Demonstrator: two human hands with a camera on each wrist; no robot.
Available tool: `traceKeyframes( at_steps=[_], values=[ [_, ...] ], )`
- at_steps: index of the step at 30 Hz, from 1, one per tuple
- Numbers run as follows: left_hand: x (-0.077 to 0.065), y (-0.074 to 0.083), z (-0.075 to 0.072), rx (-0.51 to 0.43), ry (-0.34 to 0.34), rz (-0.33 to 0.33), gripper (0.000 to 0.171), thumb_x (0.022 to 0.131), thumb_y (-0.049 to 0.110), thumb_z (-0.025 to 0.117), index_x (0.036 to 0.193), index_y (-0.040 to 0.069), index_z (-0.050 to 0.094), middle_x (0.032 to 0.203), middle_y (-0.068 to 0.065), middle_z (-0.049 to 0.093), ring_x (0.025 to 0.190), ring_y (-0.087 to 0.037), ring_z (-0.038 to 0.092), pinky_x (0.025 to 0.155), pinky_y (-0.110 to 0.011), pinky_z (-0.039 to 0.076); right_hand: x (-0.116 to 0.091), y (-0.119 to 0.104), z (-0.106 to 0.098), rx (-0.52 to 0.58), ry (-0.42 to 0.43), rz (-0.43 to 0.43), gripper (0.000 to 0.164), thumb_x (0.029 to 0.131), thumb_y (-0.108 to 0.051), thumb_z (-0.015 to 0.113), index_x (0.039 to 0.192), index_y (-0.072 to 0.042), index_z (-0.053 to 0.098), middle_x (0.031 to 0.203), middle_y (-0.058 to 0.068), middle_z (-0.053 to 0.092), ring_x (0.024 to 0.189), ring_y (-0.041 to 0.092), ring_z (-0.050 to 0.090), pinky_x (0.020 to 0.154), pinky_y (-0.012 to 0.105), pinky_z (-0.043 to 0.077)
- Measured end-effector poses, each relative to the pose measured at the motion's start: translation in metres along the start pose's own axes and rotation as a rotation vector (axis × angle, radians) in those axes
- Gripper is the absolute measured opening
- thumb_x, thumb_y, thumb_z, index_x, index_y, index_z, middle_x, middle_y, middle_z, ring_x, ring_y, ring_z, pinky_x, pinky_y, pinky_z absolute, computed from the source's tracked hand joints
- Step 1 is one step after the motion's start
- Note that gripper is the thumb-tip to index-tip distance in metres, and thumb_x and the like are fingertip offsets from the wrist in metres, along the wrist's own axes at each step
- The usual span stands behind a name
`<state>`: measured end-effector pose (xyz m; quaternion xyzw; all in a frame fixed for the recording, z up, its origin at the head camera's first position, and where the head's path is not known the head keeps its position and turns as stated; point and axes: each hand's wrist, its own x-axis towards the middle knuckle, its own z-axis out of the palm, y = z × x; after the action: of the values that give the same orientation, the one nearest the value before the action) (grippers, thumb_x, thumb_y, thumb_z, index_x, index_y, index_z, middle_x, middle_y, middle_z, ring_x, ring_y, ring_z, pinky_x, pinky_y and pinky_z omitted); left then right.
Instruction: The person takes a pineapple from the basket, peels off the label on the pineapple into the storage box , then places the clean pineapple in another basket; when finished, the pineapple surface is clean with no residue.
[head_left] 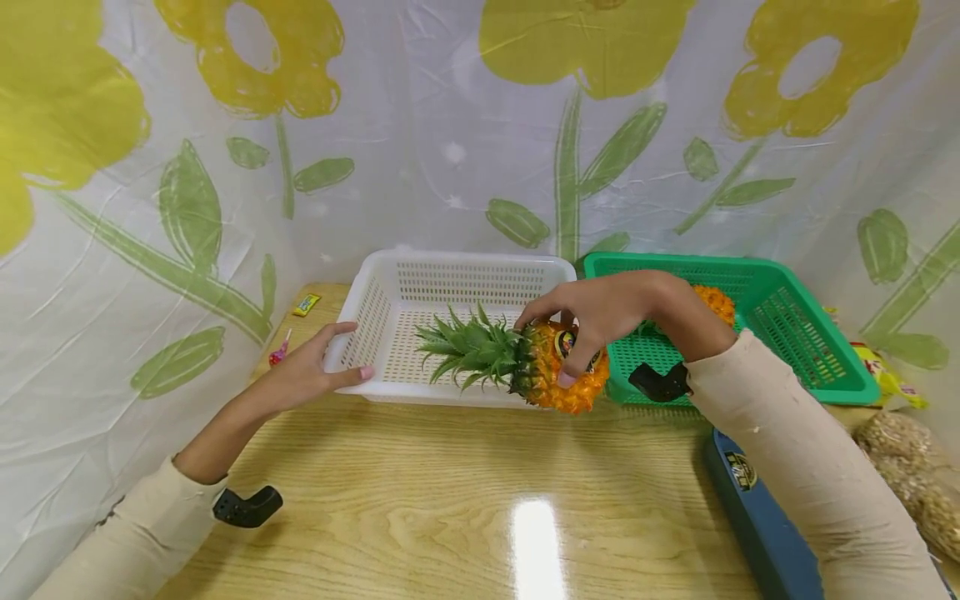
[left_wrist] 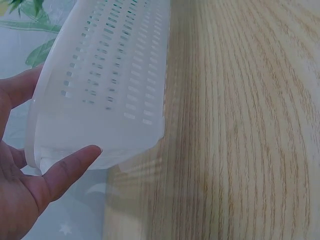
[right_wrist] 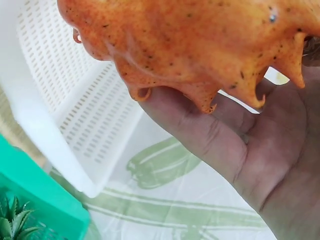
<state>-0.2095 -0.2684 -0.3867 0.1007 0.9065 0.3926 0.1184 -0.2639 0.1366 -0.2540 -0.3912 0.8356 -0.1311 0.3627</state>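
My right hand (head_left: 607, 315) grips an orange-bodied pineapple (head_left: 543, 382) with a spiky green crown pointing left. The fruit lies sideways above the front right part of a white plastic basket (head_left: 468, 268), and a dark label shows between the fingers. Up close in the right wrist view, the pineapple's surface (right_wrist: 175, 45) is speckled, with curled tips, and the fingers reach beneath it. My left hand (head_left: 309, 371) holds the white basket by its left end. In the left wrist view the thumb presses the outside of the basket wall (left_wrist: 85, 125); other fingers are partly hidden behind it.
To the right stands a green basket (head_left: 795, 333) with another orange fruit (head_left: 715, 305), partly hidden by my arm. A blue case (head_left: 757, 517), a yellow packet (head_left: 888, 375) and a bag of tan pieces (head_left: 903, 467) lie right. A wrapped candy (head_left: 306, 304) and a lollipop (head_left: 280, 350) lie left.
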Motion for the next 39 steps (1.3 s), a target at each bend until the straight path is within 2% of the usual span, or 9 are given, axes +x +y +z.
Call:
traceKeyframes(
  at_steps=[8, 12, 25, 30, 34, 39],
  values=[
    [-0.002, -0.001, -0.001, -0.009, -0.006, 0.005, 0.092, 0.092, 0.041, 0.072, 0.157, 0.002, 0.019, 0.130, -0.026, 0.057, 0.114, -0.032, 0.059, 0.093, -0.043, 0.049, -0.015, -0.012, 0.019, 0.004, -0.026, -0.025, 0.086, 0.081, -0.048, 0.081, 0.153, -0.023, 0.041, 0.150, -0.002, 0.046, 0.119, 0.023, 0.053, 0.099, 0.047, 0.048],
    [-0.003, -0.001, -0.001, -0.009, -0.009, 0.009, 0.092, 0.093, 0.041, 0.072, 0.157, 0.002, 0.019, 0.130, -0.026, 0.057, 0.113, -0.032, 0.059, 0.093, -0.043, 0.049, -0.022, -0.016, 0.032, 0.029, -0.041, -0.020, 0.087, 0.079, -0.047, 0.084, 0.152, -0.025, 0.042, 0.150, -0.006, 0.046, 0.126, 0.021, 0.052, 0.105, 0.048, 0.046],
    [-0.003, 0.000, -0.001, -0.016, -0.018, 0.014, 0.092, 0.093, 0.039, 0.072, 0.157, 0.000, 0.019, 0.128, -0.024, 0.059, 0.111, -0.030, 0.060, 0.093, -0.042, 0.048, -0.036, -0.018, 0.082, 0.035, -0.110, -0.007, 0.083, 0.078, -0.047, 0.085, 0.148, -0.031, 0.045, 0.152, -0.012, 0.044, 0.137, 0.015, 0.047, 0.107, 0.041, 0.045],
    [-0.003, 0.001, -0.001, -0.023, -0.023, 0.013, 0.092, 0.093, 0.038, 0.072, 0.157, 0.000, 0.018, 0.128, -0.024, 0.059, 0.111, -0.029, 0.060, 0.093, -0.040, 0.048, -0.034, -0.015, 0.097, 0.012, -0.124, -0.028, 0.079, 0.079, -0.047, 0.084, 0.147, -0.034, 0.046, 0.148, -0.014, 0.046, 0.127, 0.009, 0.052, 0.100, 0.034, 0.049],
    [-0.002, 0.001, -0.002, -0.031, -0.027, 0.012, 0.092, 0.093, 0.039, 0.072, 0.157, 0.000, 0.017, 0.128, -0.024, 0.060, 0.110, -0.029, 0.061, 0.093, -0.040, 0.048, -0.028, -0.006, 0.111, -0.002, -0.113, -0.034, 0.079, 0.078, -0.047, 0.083, 0.147, -0.034, 0.046, 0.148, -0.013, 0.046, 0.129, 0.010, 0.051, 0.100, 0.034, 0.049],
    [-0.001, 0.002, -0.002, -0.028, -0.026, 0.013, 0.092, 0.093, 0.038, 0.072, 0.157, 0.000, 0.017, 0.128, -0.024, 0.060, 0.109, -0.028, 0.061, 0.092, -0.039, 0.048, -0.021, 0.007, 0.126, 0.035, -0.082, -0.019, 0.080, 0.078, -0.047, 0.085, 0.147, -0.032, 0.047, 0.147, -0.011, 0.048, 0.128, 0.011, 0.052, 0.101, 0.034, 0.049]
  ],
)
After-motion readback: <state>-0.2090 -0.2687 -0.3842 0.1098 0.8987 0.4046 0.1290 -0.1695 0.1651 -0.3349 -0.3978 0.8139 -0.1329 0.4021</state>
